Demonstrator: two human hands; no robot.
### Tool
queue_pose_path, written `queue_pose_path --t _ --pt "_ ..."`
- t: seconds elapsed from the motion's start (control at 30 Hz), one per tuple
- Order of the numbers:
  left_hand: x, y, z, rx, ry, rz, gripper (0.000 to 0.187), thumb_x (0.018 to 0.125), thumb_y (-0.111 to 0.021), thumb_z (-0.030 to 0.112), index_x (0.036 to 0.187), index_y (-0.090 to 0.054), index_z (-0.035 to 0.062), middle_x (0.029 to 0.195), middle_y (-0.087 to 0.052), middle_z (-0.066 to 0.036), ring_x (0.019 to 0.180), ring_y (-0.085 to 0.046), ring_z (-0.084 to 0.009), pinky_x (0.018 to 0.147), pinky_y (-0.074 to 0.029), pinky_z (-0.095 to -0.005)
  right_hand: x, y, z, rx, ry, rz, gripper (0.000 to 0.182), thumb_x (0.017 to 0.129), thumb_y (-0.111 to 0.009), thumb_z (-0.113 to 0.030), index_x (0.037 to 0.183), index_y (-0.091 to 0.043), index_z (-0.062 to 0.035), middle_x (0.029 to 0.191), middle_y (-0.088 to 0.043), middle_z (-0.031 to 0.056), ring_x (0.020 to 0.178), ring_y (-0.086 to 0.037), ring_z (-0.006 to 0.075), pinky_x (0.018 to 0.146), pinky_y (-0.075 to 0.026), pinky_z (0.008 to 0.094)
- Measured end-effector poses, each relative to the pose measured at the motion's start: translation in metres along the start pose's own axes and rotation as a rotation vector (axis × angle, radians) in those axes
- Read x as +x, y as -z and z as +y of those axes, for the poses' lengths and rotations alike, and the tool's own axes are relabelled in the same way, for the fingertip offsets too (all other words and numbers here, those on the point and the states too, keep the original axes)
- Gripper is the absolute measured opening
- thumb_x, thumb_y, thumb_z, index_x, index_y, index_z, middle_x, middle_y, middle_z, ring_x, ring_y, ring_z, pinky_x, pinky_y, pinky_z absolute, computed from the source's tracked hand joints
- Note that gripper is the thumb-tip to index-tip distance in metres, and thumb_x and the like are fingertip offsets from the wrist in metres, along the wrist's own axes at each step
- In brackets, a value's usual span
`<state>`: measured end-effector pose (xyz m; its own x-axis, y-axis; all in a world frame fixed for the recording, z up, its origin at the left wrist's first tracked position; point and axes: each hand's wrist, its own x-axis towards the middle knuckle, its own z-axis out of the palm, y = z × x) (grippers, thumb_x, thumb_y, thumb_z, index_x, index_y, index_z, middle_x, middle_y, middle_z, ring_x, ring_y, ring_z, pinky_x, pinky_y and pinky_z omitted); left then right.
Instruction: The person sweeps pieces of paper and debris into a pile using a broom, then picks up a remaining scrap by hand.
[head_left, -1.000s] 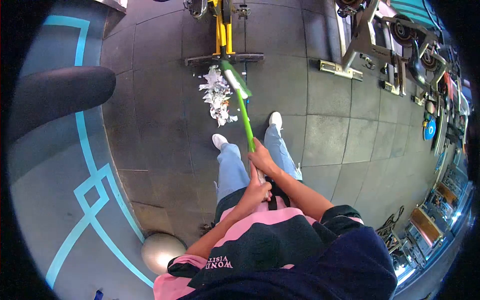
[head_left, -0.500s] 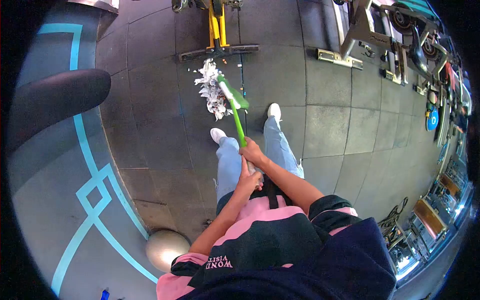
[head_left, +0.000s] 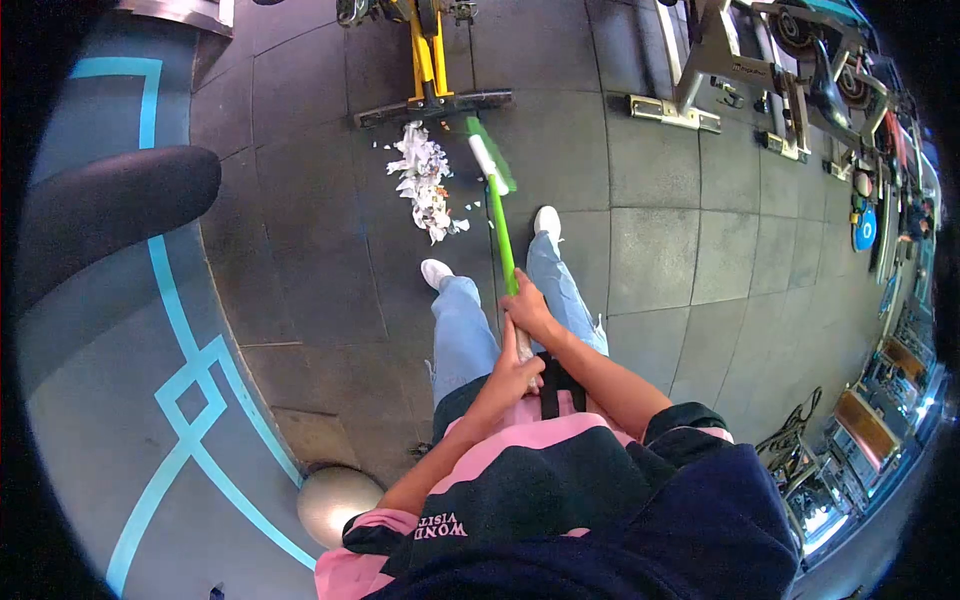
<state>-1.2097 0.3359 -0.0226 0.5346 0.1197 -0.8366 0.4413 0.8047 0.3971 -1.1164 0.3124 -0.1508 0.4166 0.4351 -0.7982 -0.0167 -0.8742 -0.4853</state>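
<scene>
A broom with a bright green handle and a green and white head slants away from my body. My right hand is wrapped round the handle in front. Closer to my waist, my left hand grips the same handle near its end. The broom's head is at the floor, just right of a heap of crumpled white paper scraps and apart from it. A few small bits lie between the heap and the bristles.
Beyond the heap stands a machine with a yellow frame and a dark crossbar foot. Exercise bikes are at the upper right. A dark padded seat juts in at left. A silver ball rests by the wall, behind me on the left.
Both hands have swung the broom to the right. Its head has moved from the heap's right side to a spot clear of it, uncovering more scraps.
</scene>
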Motion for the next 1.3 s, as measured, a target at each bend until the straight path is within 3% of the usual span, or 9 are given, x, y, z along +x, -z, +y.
queue_pose_path --t 0.2,0.27,0.5,0.73,0.83,0.93,1.0,1.1,1.3 --pt "0.028 0.024 -0.014 0.0 0.03 0.069 0.085 0.073 -0.05 0.006 0.137 0.005 0.0151 0.094 -0.049 -0.01 0.055 -0.049 -0.0122 0.045 -0.042 -0.0236 0.03 -0.033 0.016 0.25 -0.058 -0.073 0.061 0.066 -0.06 -0.011 0.12 -0.038 0.0067 0.092 -0.057 0.0188 0.081 -0.056 0.0246 0.071 -0.045 0.0332" --pt "0.022 0.029 -0.017 -0.031 0.006 0.127 0.087 0.072 -0.049 0.005 0.136 0.009 0.0146 0.097 -0.049 -0.011 0.055 -0.049 -0.0126 0.045 -0.042 -0.0235 0.022 -0.038 0.004 0.245 -0.066 -0.176 0.066 0.062 -0.062 -0.012 0.122 -0.038 0.0047 0.097 -0.057 0.0225 0.089 -0.057 0.0299 0.076 -0.045 0.0338" --pt "-0.022 0.046 -0.024 0.181 0.027 0.045 0.09 0.073 -0.046 0.001 0.133 0.019 0.0146 0.12 -0.037 -0.019 0.057 -0.049 -0.0145 0.047 -0.042 -0.0252 -0.014 -0.069 0.002 0.446 -0.024 -0.179 0.068 0.064 -0.061 -0.008 0.126 -0.035 0.0019 0.079 -0.059 0.0169 0.067 -0.058 0.0214 0.06 -0.046 0.0311" --pt "-0.044 0.075 -0.031 0.234 -0.04 -0.064 0.089 0.071 -0.047 -0.002 0.136 0.013 0.014 0.119 -0.036 -0.019 0.056 -0.045 -0.0139 0.048 -0.04 -0.0255 -0.056 -0.068 -0.018 0.793 -0.145 -0.078 0.064 0.069 -0.056 -0.001 0.126 -0.027 -0.0007 0.068 -0.051 0.0075 0.055 -0.05 0.0151 0.047 -0.042 0.0283" --pt "-0.048 0.068 -0.028 0.246 -0.127 -0.097 0.087 0.071 -0.047 -0.003 0.137 0.005 0.0146 0.104 -0.045 -0.016 0.053 -0.042 -0.0116 0.046 -0.038 -0.0239 -0.069 -0.06 -0.014 0.942 -0.232 -0.01 0.049 0.071 -0.052 0.002 0.115 -0.031 -0.0011 0.068 -0.045 0.0058 0.055 -0.047 0.0141 0.045 -0.041 0.0279" --pt "-0.035 0.053 -0.024 0.152 0.075 -0.082 0.086 0.071 -0.05 0.0 0.138 0.0 0.0168 0.089 -0.05 -0.012 0.049 -0.042 -0.0103 0.042 -0.037 -0.023 -0.052 -0.064 0.015 0.996 -0.27 0.015 0.056 0.072 -0.053 0.002 0.122 -0.028 -0.0031 0.062 -0.046 0.005 0.049 -0.045 0.0137 0.04 -0.039 0.0272" --pt "-0.02 0.055 -0.035 0.227 0.097 0.005 0.085 0.07 -0.052 0.003 0.138 -0.004 0.0187 0.075 -0.05 -0.008 0.045 -0.042 -0.01 0.04 -0.036 -0.0225 -0.034 -0.073 0.034 0.979 -0.301 0.005 0.042 0.072 -0.056 0.0 0.109 -0.037 -0.0012 0.061 -0.047 0.0044 0.05 -0.046 0.0129 0.041 -0.039 0.0265" --pt "-0.006 0.057 -0.046 0.215 0.063 0.106 0.081 0.071 -0.051 0.006 0.138 -0.007 0.0188 0.078 -0.05 -0.008 0.044 -0.044 -0.011 0.038 -0.035 -0.0225 -0.008 -0.097 0.05 0.898 -0.202 -0.014 0.03 0.069 -0.06 -0.001 0.094 -0.045 0.0014 0.063 -0.048 0.0036 0.052 -0.047 0.0114 0.043 -0.038 0.0257" --pt "-0.013 0.062 -0.057 0.301 -0.02 0.227 0.078 0.072 -0.047 0.006 0.138 -0.005 0.0161 0.095 -0.051 -0.012 0.048 -0.046 -0.0128 0.041 -0.039 -0.0244 -0.022 -0.097 0.015 0.91 -0.159 -0.176 0.052 0.068 -0.059 0.0 0.115 -0.037 0.0013 0.065 -0.049 0.0042 0.052 -0.047 0.0118 0.044 -0.039 0.0258"
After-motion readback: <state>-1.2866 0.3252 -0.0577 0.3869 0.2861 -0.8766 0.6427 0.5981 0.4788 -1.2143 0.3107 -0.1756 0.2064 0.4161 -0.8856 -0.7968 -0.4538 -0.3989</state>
